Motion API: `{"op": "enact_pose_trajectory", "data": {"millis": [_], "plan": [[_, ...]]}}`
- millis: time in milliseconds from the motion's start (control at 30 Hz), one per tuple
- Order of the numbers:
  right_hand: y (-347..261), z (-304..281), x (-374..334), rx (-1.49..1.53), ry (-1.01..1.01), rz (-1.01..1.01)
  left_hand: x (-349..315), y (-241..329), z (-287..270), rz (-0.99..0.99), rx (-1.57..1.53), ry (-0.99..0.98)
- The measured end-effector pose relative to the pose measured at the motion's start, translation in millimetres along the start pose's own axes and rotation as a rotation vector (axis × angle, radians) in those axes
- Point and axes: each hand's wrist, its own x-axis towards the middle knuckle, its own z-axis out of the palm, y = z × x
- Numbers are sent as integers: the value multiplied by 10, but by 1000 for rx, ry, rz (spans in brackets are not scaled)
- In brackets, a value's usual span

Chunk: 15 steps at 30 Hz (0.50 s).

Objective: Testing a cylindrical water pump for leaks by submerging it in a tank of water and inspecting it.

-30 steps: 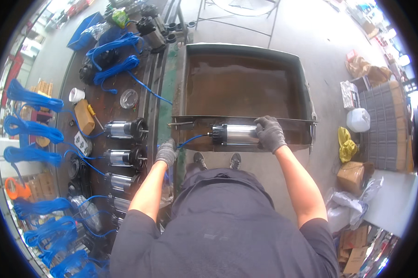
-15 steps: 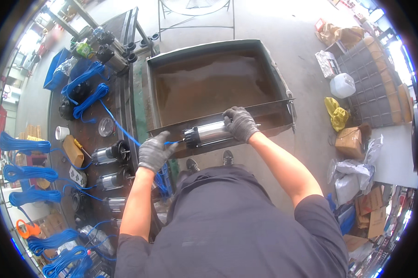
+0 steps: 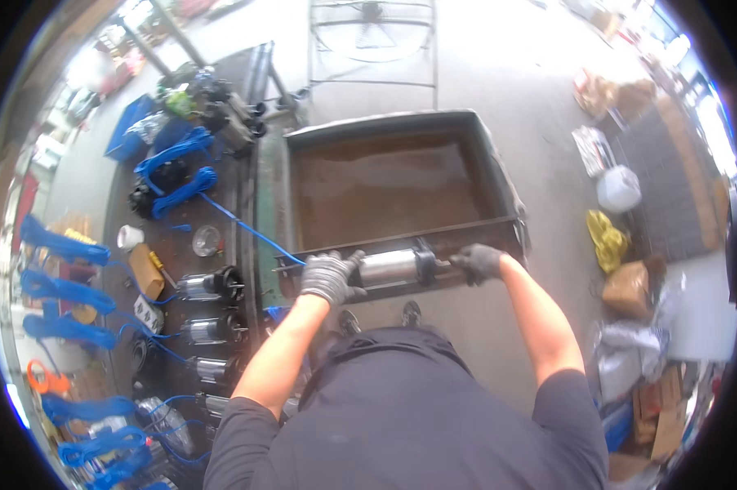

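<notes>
A silver cylindrical electric motor (image 3: pixel 387 267) with black ends lies level across the near ledge of a trough of brown liquid (image 3: pixel 385 188). My gloved left hand (image 3: pixel 327 276) is wrapped round its left end and hides most of it. A blue cable (image 3: pixel 254 233) runs from the bench on the left to this hand. At the other end, a thin shaft sticks out past the black flange. My gloved right hand (image 3: pixel 478 263) is at the shaft tip with its fingers curled round it, a little blurred.
Left is a dark bench (image 3: pixel 184 261) with several similar motors (image 3: pixel 209 286), coiled blue cables (image 3: pixel 70 286) and a clear round lid (image 3: pixel 207 240). A metal frame (image 3: pixel 372 49) stands beyond the trough. On the right are a white jug (image 3: pixel 619 189), yellow bag (image 3: pixel 606 239) and cardboard box (image 3: pixel 627 290).
My right hand has slid off the motor's right end to its shaft tip, uncovering the black flange. My left hand has moved from the cable onto the motor's left end. The view has shifted.
</notes>
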Motion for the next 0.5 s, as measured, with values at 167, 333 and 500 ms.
{"op": "enact_pose_trajectory", "data": {"millis": [167, 333, 500], "plan": [[54, 50, 85, 376, -165, 86, -10, -31, 61, -3, -62, -26], [319, 360, 288, 264, 96, -279, -16, -43, 58, -28, -103, -78], [286, 464, 272, 185, 253, -221, -23, -20, 52, -56, -116, -94]]}}
